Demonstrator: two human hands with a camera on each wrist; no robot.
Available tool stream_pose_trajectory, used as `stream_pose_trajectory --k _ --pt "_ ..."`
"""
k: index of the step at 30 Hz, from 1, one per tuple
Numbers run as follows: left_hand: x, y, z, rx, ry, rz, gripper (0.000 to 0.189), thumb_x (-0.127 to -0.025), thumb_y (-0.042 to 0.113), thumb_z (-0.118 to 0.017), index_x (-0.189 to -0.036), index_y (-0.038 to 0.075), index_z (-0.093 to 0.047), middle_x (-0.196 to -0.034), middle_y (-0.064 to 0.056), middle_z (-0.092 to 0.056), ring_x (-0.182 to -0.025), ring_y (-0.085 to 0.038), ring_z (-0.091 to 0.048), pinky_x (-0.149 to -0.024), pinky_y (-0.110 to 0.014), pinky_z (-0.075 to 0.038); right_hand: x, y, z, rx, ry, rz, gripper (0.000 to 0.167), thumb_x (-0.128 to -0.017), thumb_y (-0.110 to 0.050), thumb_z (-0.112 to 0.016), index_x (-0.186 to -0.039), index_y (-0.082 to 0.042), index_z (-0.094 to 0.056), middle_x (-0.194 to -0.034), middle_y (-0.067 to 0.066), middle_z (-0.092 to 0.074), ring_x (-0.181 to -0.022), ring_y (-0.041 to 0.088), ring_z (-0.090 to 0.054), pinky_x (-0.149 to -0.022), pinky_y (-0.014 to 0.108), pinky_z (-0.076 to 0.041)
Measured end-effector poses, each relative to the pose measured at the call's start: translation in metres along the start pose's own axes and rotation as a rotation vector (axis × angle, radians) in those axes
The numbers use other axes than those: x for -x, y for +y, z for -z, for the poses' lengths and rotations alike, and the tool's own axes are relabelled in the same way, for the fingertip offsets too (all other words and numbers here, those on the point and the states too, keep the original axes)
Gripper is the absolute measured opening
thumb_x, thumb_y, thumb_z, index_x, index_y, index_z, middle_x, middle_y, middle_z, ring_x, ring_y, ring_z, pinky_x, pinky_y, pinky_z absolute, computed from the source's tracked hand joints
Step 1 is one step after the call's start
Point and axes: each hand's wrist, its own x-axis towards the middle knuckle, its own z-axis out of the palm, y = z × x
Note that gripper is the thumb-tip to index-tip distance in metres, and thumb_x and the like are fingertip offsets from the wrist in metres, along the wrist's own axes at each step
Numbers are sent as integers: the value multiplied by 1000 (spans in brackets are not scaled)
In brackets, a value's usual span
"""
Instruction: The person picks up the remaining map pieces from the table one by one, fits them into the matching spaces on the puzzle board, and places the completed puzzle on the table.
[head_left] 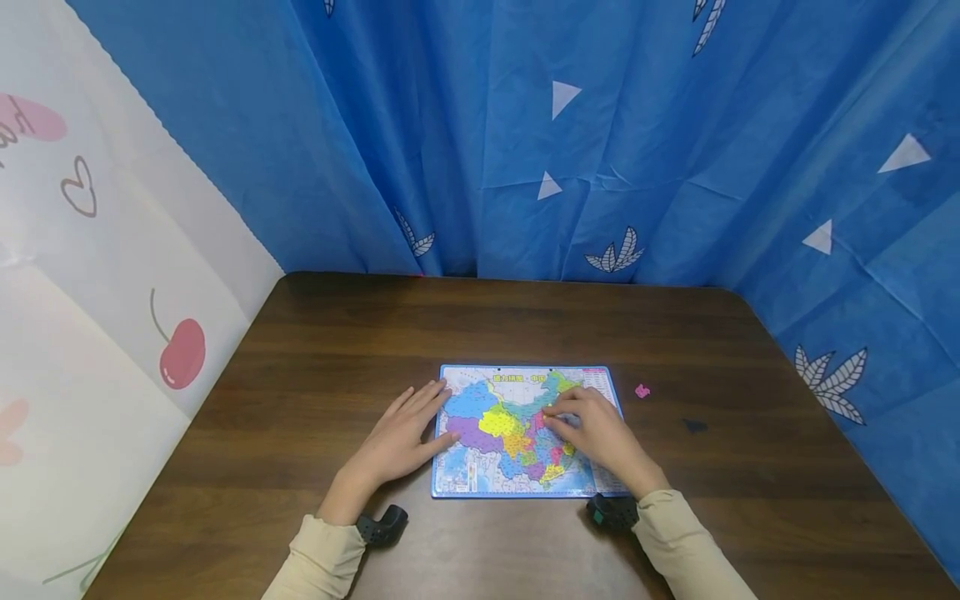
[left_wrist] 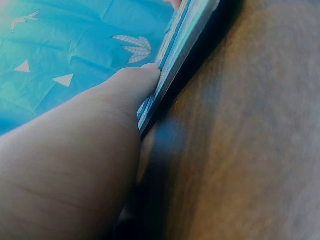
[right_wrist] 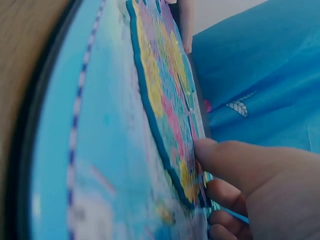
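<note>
A map jigsaw puzzle board (head_left: 457, 483) with a blue rim lies on the table, many coloured pieces set in its middle. My left hand (head_left: 401, 437) rests on the board's left edge, fingers extended and thumb on the map's lower left; in the left wrist view its thumb (left_wrist: 142, 80) presses the edge. Over the right part of the map, my right hand (head_left: 596, 425) has thumb and index finger together at a small reddish-pink puzzle piece (head_left: 539, 419), seemingly pinching it. In the right wrist view the right thumb (right_wrist: 225, 157) touches the puzzle surface; the fingertips partly hide the piece.
To the right of the board, a loose pink piece (head_left: 642, 391) and a dark grey piece (head_left: 695, 426) lie on the brown wooden table (head_left: 360, 333). A blue curtain (head_left: 450, 150) hangs behind the table, and a white patterned sheet (head_left: 112, 250) at the left.
</note>
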Motion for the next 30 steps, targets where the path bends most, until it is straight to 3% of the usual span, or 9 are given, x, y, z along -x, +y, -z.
stream_pose_trajectory --k 7,13,25,30 --pt "0 -1 -2 -2 7 0 78 -99 58 -58 -160 12 -39 -169 -8 -31 -157 -28 -26 -129 -51 -16 3 7 3 -6 41 53 23 -88 -27 -85 -109 -19 -82 -110 -2 -75 -109 22 -66 -95 46 -58" --pt "0 0 -1 5 4 3 78 -99 58 -58 -160 13 -39 -169 -7 -31 -157 -27 -26 -129 -51 -15 5 16 12 -12 86 50 24 -88 -26 -85 -110 -19 -81 -109 -2 -75 -106 22 -66 -91 46 -59" --pt "0 0 -2 1 5 15 79 -99 59 -58 -160 14 -39 -169 -7 -31 -157 -27 -26 -129 -51 -15 10 43 28 29 138 -70 33 -91 -23 -81 -121 -9 -76 -123 15 -71 -112 36 -64 -93 59 -55" --pt "0 0 -2 1 6 17 79 -98 59 -58 -160 14 -40 -169 -6 -31 -157 -26 -26 -129 -51 -15 13 56 35 24 143 -111 35 -92 -22 -79 -124 -8 -74 -129 18 -68 -113 37 -62 -91 59 -57"
